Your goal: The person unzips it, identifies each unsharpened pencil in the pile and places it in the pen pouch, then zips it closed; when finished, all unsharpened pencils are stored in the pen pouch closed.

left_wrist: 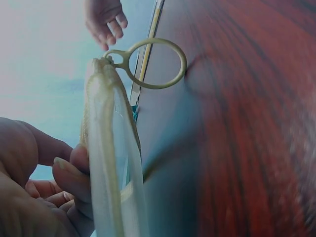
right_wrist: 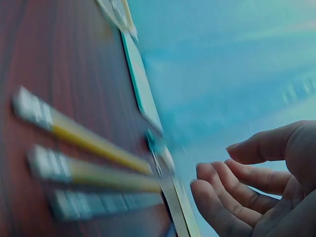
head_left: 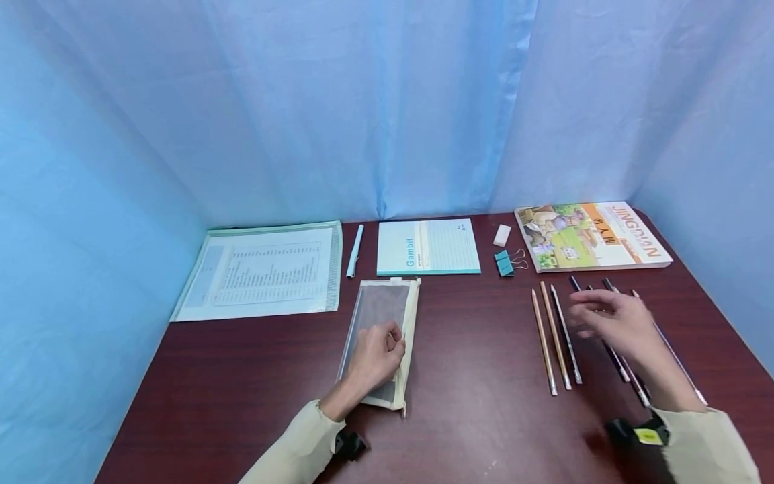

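Note:
A mesh zip pencil case point(head_left: 379, 302) with a cream border lies in the middle of the table. My left hand point(head_left: 375, 355) pinches its zipped edge; in the left wrist view a ring pull point(left_wrist: 183, 64) sticks out from the zip end. Above the pencils on the right hovers my right hand point(head_left: 617, 324), fingers loosely bent and holding nothing. Left of it lie two yellowish pencils point(head_left: 542, 341) and a dark pencil point(head_left: 566, 335), their eraser ends seen blurred in the right wrist view. Several more dark pencils point(head_left: 676, 359) are partly hidden beneath the right hand.
Along the back lie a clear document folder point(head_left: 266, 272), a light blue pen point(head_left: 355, 251), a Gambit notebook point(head_left: 428, 247), a white eraser point(head_left: 502, 235), a teal binder clip point(head_left: 504, 263) and a thick book point(head_left: 589, 236). Blue curtains point(head_left: 375, 107) enclose the table point(head_left: 471, 417).

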`<act>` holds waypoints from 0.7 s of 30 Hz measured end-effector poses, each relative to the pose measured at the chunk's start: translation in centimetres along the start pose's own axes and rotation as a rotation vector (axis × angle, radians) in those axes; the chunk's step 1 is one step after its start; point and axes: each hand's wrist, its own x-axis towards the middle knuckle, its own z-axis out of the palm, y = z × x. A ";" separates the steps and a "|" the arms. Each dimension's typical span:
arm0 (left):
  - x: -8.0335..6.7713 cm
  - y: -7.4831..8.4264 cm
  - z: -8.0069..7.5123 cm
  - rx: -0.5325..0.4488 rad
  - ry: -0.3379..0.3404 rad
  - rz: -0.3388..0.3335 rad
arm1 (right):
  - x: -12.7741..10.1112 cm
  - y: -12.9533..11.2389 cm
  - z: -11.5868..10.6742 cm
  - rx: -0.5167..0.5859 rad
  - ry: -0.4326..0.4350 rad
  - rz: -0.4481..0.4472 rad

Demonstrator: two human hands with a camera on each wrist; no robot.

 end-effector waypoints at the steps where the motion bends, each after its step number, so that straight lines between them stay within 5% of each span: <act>1: 0.0 0.0 0.0 -0.001 -0.003 -0.003 | -0.1 0.5 -0.8 -0.025 0.020 0.006; 10: 0.0 0.1 -0.1 -0.015 -0.015 -0.025 | 0.4 4.1 -5.3 -0.341 0.190 0.185; 15: 0.0 0.1 -0.2 -0.022 -0.019 -0.028 | 0.8 5.6 -5.9 -0.509 0.200 0.159; 21: 0.1 0.0 -0.1 -0.010 -0.006 -0.007 | 1.0 6.5 -6.2 -0.586 0.149 0.113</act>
